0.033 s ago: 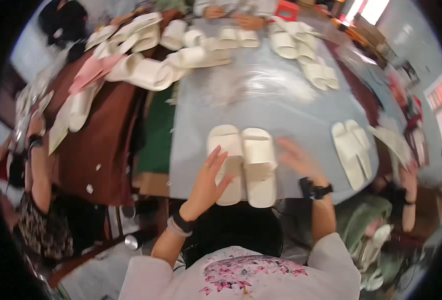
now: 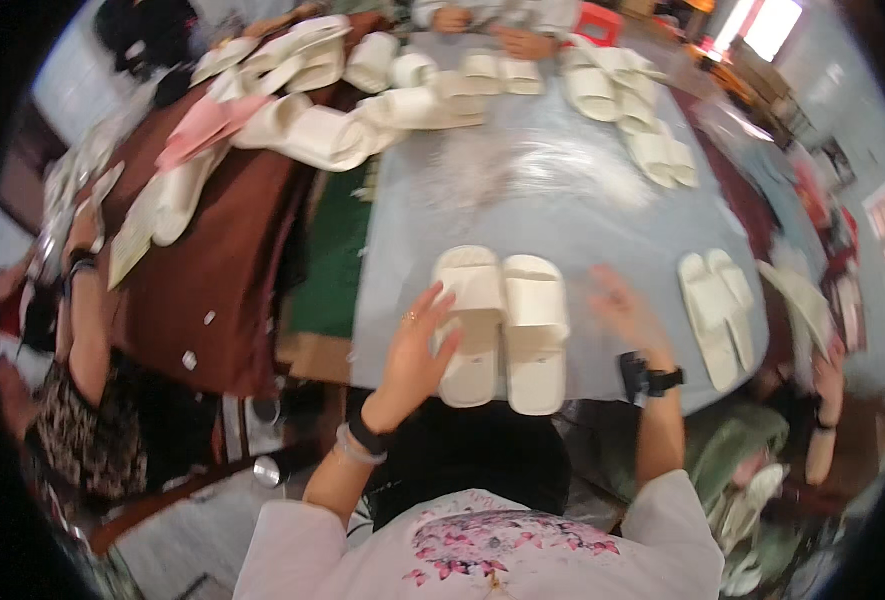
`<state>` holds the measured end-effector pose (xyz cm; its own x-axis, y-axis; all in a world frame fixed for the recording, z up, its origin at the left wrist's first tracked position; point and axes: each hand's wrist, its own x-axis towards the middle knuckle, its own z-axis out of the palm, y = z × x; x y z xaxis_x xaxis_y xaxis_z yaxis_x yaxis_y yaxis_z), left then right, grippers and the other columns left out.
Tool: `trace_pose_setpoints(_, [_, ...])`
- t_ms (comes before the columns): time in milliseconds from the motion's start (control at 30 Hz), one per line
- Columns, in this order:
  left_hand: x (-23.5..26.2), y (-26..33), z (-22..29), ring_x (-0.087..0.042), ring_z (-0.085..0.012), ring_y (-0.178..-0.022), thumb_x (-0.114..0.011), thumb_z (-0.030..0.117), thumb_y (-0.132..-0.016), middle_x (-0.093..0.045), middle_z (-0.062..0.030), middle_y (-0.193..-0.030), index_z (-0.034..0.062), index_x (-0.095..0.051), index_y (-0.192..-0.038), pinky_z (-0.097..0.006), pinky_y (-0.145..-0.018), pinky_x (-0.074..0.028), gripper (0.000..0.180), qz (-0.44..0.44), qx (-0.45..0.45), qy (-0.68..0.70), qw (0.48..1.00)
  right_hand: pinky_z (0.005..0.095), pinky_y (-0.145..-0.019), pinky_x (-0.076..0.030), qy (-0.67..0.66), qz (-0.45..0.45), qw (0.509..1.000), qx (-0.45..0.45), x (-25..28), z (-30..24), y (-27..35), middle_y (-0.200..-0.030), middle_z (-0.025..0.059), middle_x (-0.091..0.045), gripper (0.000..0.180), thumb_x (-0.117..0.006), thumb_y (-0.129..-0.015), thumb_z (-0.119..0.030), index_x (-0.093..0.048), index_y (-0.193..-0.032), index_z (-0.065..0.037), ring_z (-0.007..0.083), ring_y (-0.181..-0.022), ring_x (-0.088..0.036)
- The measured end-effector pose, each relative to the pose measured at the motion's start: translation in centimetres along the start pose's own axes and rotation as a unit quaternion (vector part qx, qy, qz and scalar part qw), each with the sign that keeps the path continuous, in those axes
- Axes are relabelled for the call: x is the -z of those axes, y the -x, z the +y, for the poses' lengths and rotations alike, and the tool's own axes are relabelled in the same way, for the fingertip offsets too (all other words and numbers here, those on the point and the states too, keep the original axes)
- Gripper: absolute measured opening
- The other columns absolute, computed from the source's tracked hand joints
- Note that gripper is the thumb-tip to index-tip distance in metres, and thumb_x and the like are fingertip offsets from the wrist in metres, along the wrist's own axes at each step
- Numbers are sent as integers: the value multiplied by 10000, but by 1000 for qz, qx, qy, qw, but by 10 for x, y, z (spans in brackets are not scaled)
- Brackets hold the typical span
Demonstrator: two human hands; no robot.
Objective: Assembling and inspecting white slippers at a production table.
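Cream foam slide slippers (image 2: pixel 503 325), paired side by side, long axes near-to-far on grey surface (image 2: pixel 563 200); left hand (image 2: pixel 418 350) spread flat on left slipper, right hand (image 2: pixel 623 305) open, hovering just right.

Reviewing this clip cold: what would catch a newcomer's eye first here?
The pair of cream slide slippers lying side by side at the near edge of the grey table, with the left hand resting on the left one and the right hand open just beside the pair. Next, a second pair at the right edge, and the heap of slippers across the far end.
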<state>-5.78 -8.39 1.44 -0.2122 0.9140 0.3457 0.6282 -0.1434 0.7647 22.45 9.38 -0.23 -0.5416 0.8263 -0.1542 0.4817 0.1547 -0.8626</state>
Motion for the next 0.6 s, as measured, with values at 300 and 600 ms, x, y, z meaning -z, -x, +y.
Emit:
trace_pose_setpoints(300, [76, -52, -141, -402, -370, -1146, -587, 311, -782, -406, -247, -1234, -107, -390, -1195, -444, -909, -373, 619, 138, 239, -410, 869, 386, -864, -390, 308, 239, 921, -3, 56, 97, -61, -1182, 280, -370, 462, -580, -800, -207, -449, -1172, 32, 369, -1015, -449])
trace_pose_setpoints(600, [60, -75, -162, -466, -320, -1009, -578, 360, -778, -466, -168, -1128, -107, -504, -1076, -428, -819, -397, 560, 121, 220, -568, 784, 363, -824, -418, 235, 239, 942, 5, 54, 96, -59, -1160, 240, -364, 415, -578, -802, -187, -469, -1142, 24, 338, -977, -457])
